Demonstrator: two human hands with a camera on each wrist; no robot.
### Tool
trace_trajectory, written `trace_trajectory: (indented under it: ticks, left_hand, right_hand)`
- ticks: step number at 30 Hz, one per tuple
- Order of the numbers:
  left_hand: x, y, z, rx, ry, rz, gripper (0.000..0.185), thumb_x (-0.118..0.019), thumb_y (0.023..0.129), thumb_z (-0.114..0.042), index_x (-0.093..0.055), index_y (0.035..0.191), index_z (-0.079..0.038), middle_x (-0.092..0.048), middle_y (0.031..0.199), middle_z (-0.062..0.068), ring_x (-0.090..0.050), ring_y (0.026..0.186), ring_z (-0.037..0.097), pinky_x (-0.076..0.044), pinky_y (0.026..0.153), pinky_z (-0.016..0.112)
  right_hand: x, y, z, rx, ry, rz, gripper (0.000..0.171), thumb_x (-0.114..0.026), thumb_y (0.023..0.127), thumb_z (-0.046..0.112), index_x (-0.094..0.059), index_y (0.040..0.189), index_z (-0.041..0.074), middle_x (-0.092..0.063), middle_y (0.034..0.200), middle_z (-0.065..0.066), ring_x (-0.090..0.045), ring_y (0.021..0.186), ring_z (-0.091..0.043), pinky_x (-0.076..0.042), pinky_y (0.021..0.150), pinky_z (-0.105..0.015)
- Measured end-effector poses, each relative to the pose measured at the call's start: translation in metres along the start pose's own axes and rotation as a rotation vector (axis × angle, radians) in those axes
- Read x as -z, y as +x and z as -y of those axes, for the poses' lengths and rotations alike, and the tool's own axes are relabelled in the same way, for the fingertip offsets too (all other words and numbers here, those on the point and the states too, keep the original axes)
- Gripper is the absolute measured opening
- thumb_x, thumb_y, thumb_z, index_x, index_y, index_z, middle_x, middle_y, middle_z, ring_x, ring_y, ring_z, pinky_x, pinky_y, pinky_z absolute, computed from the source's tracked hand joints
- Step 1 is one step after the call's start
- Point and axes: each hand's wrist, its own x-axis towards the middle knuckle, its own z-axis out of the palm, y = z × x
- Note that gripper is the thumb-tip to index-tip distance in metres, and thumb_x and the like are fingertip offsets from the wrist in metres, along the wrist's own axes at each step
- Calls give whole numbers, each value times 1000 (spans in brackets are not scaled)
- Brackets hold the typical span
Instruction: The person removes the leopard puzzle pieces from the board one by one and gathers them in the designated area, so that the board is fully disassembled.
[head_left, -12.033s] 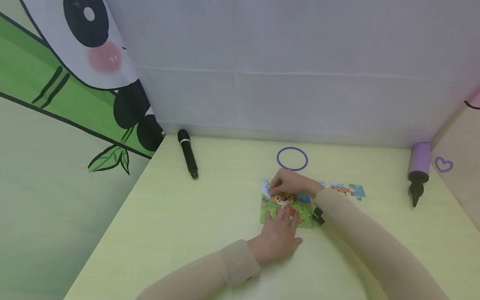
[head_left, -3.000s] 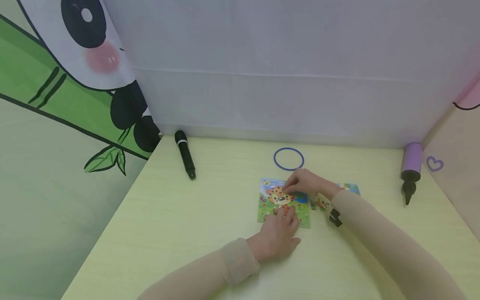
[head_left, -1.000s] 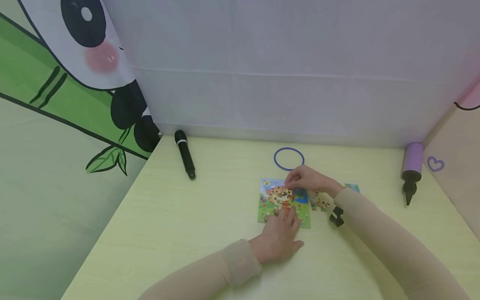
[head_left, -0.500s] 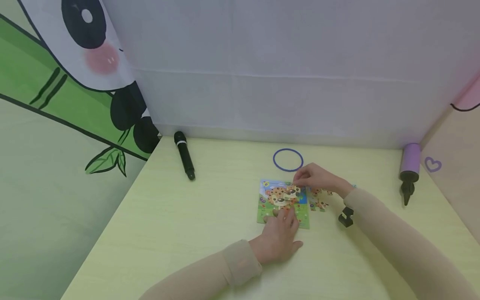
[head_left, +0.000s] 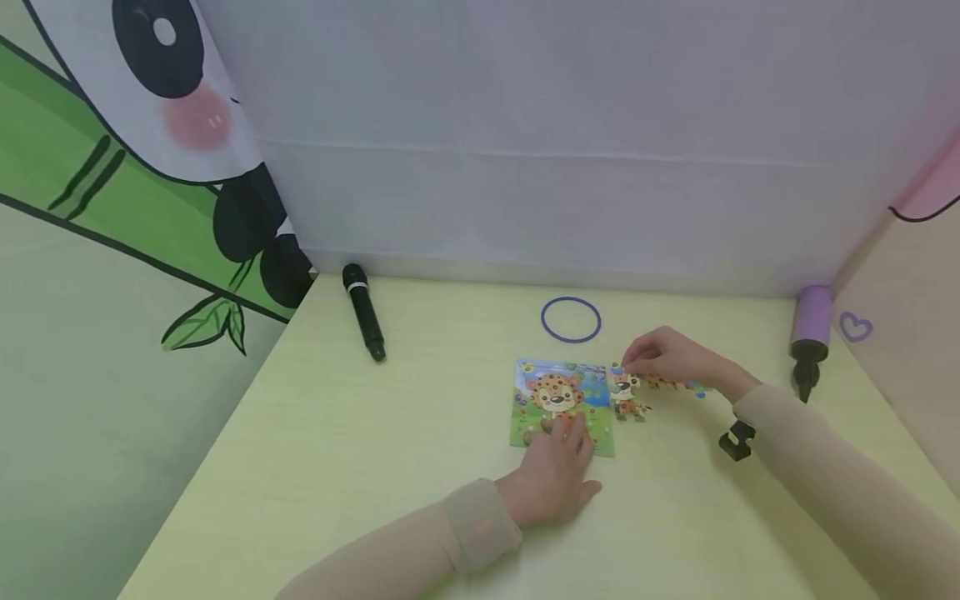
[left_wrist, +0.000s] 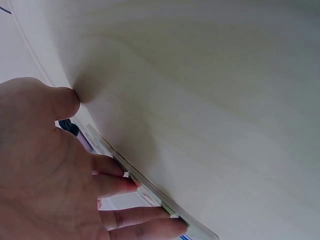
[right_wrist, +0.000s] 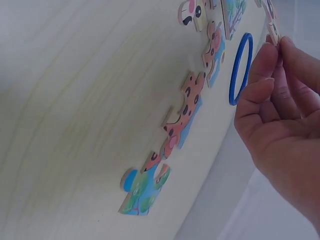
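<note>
A colourful leopard puzzle board [head_left: 558, 392] lies flat on the pale yellow-green table [head_left: 390, 467]. My left hand [head_left: 562, 429] rests on the board's near edge with straight fingers; the left wrist view shows those fingers [left_wrist: 145, 220] lying along the board's rim [left_wrist: 150, 187]. Just right of the board, my right hand [head_left: 628, 360] hovers low, and in the right wrist view it [right_wrist: 272, 42] pinches a small puzzle piece [right_wrist: 271, 22] between thumb and fingertips. Several loose pieces [right_wrist: 187, 107] lie in a row on the table under that hand.
A blue ring [head_left: 571, 319] lies beyond the board. A black microphone [head_left: 363, 311] lies at the back left and a purple hand pump [head_left: 810, 333] at the back right. White and printed screens wall the table on three sides.
My right hand has moved right, from over the board's top to beside its right edge, carrying a piece with it. The left hand has stayed on the board's near edge.
</note>
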Motion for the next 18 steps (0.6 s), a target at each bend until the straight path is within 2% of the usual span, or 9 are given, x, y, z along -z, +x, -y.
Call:
trace_trajectory:
  ticks: [6, 11, 18]
  left_hand:
    - [0, 1, 0, -5, -9, 4, 75, -21, 94, -67, -32, 150, -18, -22, 155, 8, -40, 125, 33, -53, 75, 42]
    - [-2, 3, 0, -9, -12, -4, 75, -21, 94, -67, -31, 150, -18, -21, 155, 8, -40, 125, 33, -53, 76, 43]
    - [-3, 3, 0, -6, -30, -11, 75, -22, 94, -67, -33, 149, -17, -22, 154, 9, -40, 124, 33, -52, 76, 43]
  right_hand:
    - [6, -14, -4, -23, 0, 23, 17, -67, 91, 17, -69, 99, 2, -67, 85, -7, -55, 73, -31, -48, 63, -37]
    - [10, -24, -10, -36, 4, 39, 16, -65, 92, 15, -69, 98, 1, -67, 86, -8, -55, 74, -34, -49, 62, -38]
    - [15, -33, -23, -32, 30, 70, 14, -63, 93, 11, -69, 99, 0, -68, 88, -10, -58, 75, -31, -49, 62, -37]
